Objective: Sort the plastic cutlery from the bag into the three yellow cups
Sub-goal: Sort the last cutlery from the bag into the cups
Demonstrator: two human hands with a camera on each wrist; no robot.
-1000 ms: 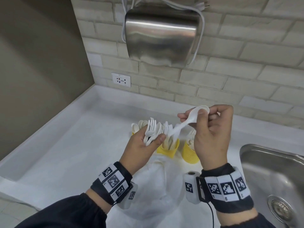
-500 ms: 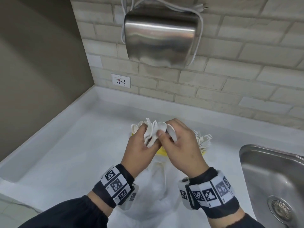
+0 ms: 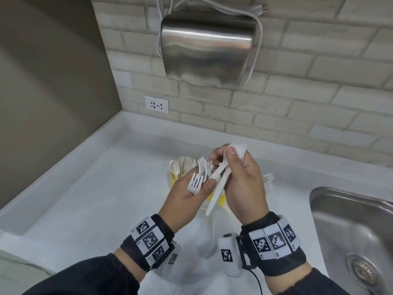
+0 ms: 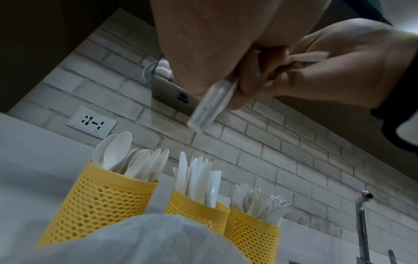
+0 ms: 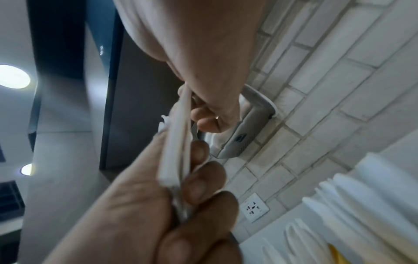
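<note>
Hands: both raised together above the bench (image 3: 89, 188), just in front of the three yellow cups.
Left hand (image 3: 187, 201): clenched round a small bunch of white forks (image 3: 196, 182), tines up and away from the body, thumb pressed across the stems.
Right hand (image 3: 242, 188): pinching a white spoon (image 3: 236, 149) near its bowl, with a second long stem alongside; whether that second piece is a spoon or a knife is hard to tell, since the bowl end hides behind the fingers.
Spoon axis: bowl high and to the right, handle slanting down and leftward, crossing just beside the left thumb.
Spoon cup (image 4: 99, 200): leftmost of the row, already stocked with spoons bowl-up.
Knife cup (image 4: 194, 209): middle, blades up.
Fork cup (image 4: 253, 237): rightmost, touching the middle cup.
Key relation: spoon held on the right side, its cup at the far left, so the path lies across the left hand and its forks; forks sit on the left while their cup stands at the right.
Nearer hand: left for the spoon cup, right for the fork cup, judging from the row seen by the left wrist.
Bag (image 3: 204, 237): translucent, slumped on the bench below the wrists, nearer the body than the cups.
Likely need: handle tipped down before the drop.
</note>
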